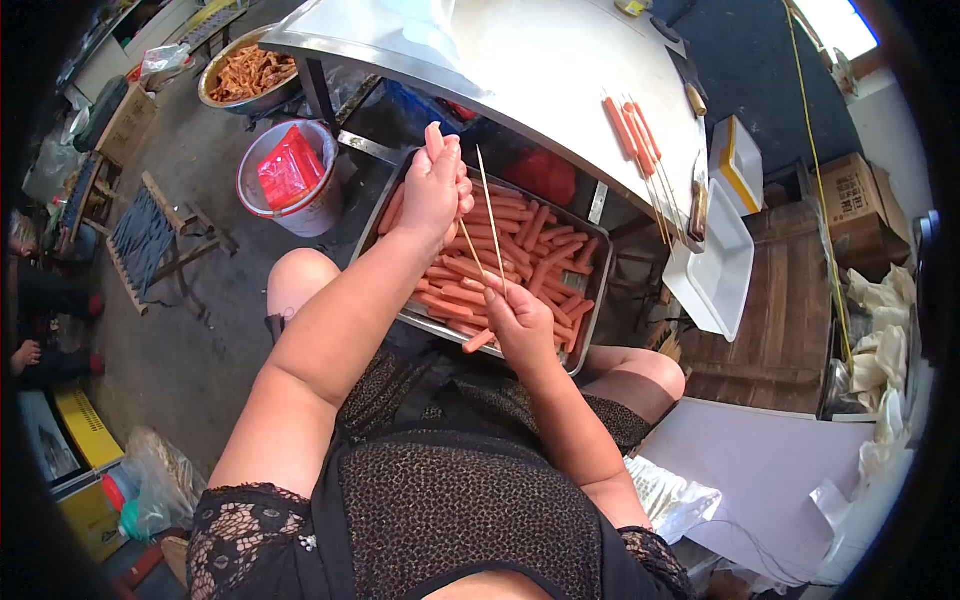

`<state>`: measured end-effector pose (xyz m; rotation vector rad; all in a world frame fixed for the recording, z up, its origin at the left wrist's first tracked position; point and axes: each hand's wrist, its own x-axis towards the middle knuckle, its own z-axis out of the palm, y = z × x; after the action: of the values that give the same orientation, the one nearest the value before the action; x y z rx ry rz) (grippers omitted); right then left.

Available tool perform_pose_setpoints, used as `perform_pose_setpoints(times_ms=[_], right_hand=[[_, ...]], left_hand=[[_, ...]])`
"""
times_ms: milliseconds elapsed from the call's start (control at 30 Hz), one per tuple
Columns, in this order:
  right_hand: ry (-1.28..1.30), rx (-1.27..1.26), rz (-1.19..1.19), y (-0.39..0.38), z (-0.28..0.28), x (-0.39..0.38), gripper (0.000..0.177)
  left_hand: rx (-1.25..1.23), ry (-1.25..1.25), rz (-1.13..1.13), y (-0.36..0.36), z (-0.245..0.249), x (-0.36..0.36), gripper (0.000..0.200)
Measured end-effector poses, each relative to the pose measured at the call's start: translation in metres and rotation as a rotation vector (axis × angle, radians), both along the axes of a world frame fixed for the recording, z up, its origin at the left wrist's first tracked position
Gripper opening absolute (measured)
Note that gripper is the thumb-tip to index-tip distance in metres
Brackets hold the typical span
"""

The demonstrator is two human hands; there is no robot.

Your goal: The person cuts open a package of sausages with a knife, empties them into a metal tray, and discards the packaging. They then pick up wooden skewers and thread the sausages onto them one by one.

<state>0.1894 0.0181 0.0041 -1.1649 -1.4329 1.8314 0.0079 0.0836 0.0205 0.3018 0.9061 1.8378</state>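
Observation:
My left hand (432, 195) is closed round a pink sausage (434, 138), whose end sticks out above the fingers. A thin wooden skewer (470, 245) runs from the underside of that fist down to my right hand (521, 325); how far it enters the sausage is hidden. The right fingers pinch this skewer along with a second skewer (490, 205), which points up and is bare. Both hands are above a metal tray (592, 320) heaped with loose sausages (545, 255). Several skewered sausages (640, 140) lie on the white table.
The white table (540, 60) stands ahead, its edge close beyond the tray. Knives with wooden handles (699, 215) lie at its right end. A white bin (715, 260) is on the right. Leftward are a bucket (305, 215), a basin of reddish food (250, 78) and a folding stool (155, 245).

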Motion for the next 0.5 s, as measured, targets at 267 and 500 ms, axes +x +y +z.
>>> perform_pose_setpoints(times_ms=[267, 500], right_hand=[[-0.098, 0.23, -0.01, 0.016, -0.009, -0.017, 0.029], [-0.081, 0.348, -0.018, 0.026, -0.012, -0.035, 0.026]], left_hand=[[0.042, 0.003, -0.024, -0.006, -0.004, 0.008, 0.021], [0.054, 0.023, 0.017, -0.004, -0.006, 0.011, 0.02]])
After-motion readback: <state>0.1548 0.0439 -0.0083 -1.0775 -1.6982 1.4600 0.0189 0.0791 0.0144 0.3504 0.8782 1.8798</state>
